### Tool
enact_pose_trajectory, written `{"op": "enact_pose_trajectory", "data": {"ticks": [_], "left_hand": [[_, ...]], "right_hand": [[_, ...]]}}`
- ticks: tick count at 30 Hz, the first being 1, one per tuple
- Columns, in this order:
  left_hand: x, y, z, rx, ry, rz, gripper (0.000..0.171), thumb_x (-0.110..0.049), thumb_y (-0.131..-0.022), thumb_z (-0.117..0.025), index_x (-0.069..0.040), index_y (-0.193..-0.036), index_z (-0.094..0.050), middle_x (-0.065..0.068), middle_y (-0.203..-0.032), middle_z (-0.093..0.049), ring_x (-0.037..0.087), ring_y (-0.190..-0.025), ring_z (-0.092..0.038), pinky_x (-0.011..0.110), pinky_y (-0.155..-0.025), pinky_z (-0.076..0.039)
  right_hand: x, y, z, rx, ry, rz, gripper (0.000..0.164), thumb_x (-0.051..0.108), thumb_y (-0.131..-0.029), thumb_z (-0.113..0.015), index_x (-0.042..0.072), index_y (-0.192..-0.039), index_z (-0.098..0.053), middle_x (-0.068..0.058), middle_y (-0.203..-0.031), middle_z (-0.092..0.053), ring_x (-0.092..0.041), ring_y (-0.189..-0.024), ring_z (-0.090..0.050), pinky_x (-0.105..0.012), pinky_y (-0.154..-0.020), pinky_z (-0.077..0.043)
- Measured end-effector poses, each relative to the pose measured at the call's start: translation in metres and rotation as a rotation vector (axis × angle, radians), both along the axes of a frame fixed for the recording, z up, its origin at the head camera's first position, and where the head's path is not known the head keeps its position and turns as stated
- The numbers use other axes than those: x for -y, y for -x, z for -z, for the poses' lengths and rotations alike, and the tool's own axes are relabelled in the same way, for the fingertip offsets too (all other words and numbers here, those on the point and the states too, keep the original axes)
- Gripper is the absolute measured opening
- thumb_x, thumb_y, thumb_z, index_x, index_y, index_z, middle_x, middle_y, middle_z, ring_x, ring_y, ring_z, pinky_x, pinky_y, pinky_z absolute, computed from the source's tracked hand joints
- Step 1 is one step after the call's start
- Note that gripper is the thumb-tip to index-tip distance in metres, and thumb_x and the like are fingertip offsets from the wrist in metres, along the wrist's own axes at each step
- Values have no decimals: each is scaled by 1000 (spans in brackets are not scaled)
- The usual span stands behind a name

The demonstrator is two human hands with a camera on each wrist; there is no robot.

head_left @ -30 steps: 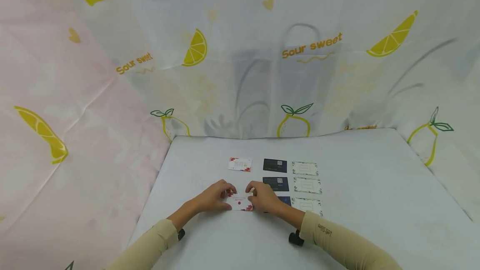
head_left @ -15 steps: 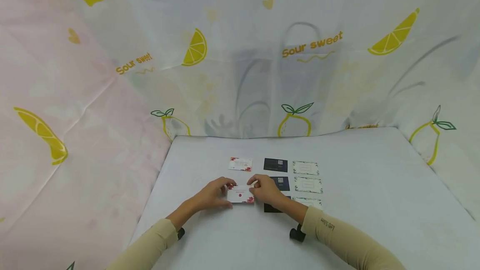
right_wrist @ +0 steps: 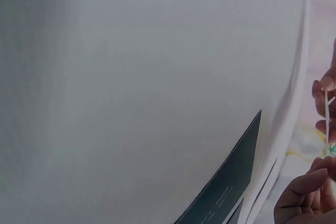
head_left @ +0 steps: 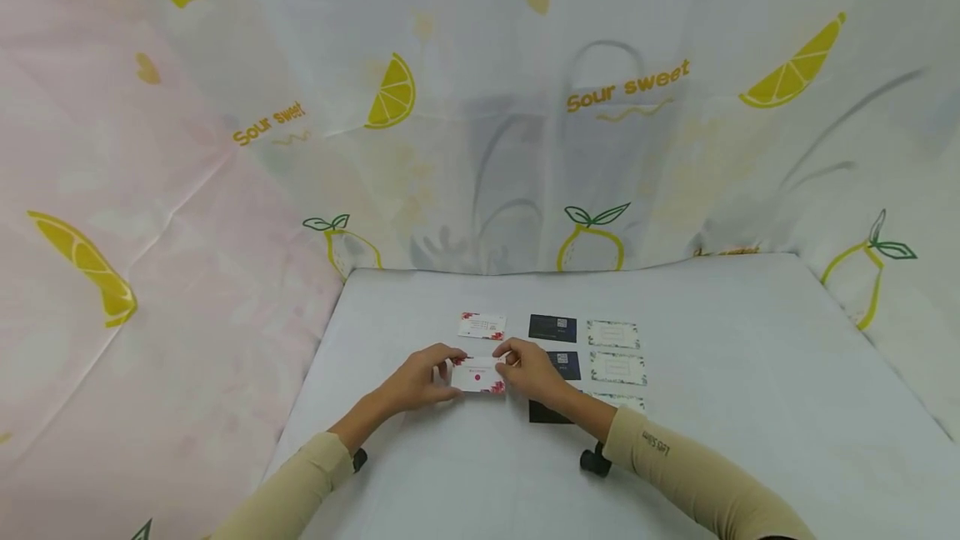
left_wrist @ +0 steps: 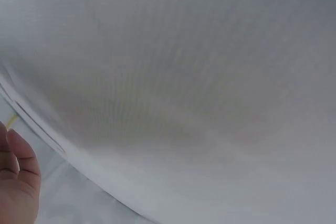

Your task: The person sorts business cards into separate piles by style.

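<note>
A white business card [head_left: 477, 377] with red floral corners and a red dot is held between both hands, just in front of the similar card [head_left: 482, 326] on the table. My left hand [head_left: 422, 377] grips its left edge between thumb and fingers. On the other side my right hand [head_left: 531, 373] pinches the right edge. The right wrist view shows the held card [right_wrist: 327, 129] edge-on, raised off the table. My left hand [left_wrist: 18, 177] is only partly visible in its own wrist view.
Right of the hands lie a column of dark cards [head_left: 552, 328] and a column of white leaf-bordered cards [head_left: 613, 334]. My right forearm covers parts of the nearest ones. A lemon-print curtain [head_left: 480, 148] hangs behind the white table [head_left: 720, 373].
Both hands have moved the floral card away from me, toward the matching card at the back. More of the nearest dark card shows under my right arm.
</note>
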State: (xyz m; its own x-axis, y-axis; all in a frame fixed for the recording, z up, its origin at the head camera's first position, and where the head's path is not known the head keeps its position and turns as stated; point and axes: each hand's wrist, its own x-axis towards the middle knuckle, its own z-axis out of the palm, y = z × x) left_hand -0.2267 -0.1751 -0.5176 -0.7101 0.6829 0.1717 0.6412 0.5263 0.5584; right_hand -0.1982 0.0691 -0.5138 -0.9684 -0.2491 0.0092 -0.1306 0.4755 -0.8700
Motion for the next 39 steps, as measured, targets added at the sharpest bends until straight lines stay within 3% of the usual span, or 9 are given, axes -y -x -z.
{"op": "enact_pose_trajectory", "data": {"ticks": [9, 18, 32, 39], "left_hand": [[3, 2, 0, 8, 22, -9, 56, -32, -73, -77, -23, -123, -54, -13, -108, -57, 7, -80, -53, 19, -63, -45], [4, 3, 0, -20, -3, 13, 55, -34, -75, -75, -20, -124, -53, -9, -110, -58, 10, -79, -54, 19, -62, -45], [8, 6, 2, -16, 35, -22, 64, -52, -72, -69, -22, -126, -54, -11, -113, -58, 9, -83, -54, 20, -65, -45], [10, 10, -1, -3, 45, -34, 63, -51, -73, -69, -23, -127, -54, -11, -115, -58, 8, -84, -54, 21, -67, -45]], "right_hand": [[-2, 0, 3, -138, -186, -113, 60, 38, -70, -79, 12, -119, -57, 2, -105, -57, -7, -69, -48, -18, -58, -43], [0, -5, -2, -308, -417, -157, 59, 41, -75, -73, 14, -124, -54, 3, -115, -54, -5, -74, -48, -17, -64, -42], [-2, -2, 6, -342, -391, -155, 59, 46, -75, -72, 18, -124, -55, 6, -115, -54, -3, -72, -48, -15, -60, -40], [-3, -1, 3, -326, -360, -177, 66, 45, -76, -71, 14, -130, -49, 4, -121, -50, -7, -77, -53, -15, -59, -41]]}}
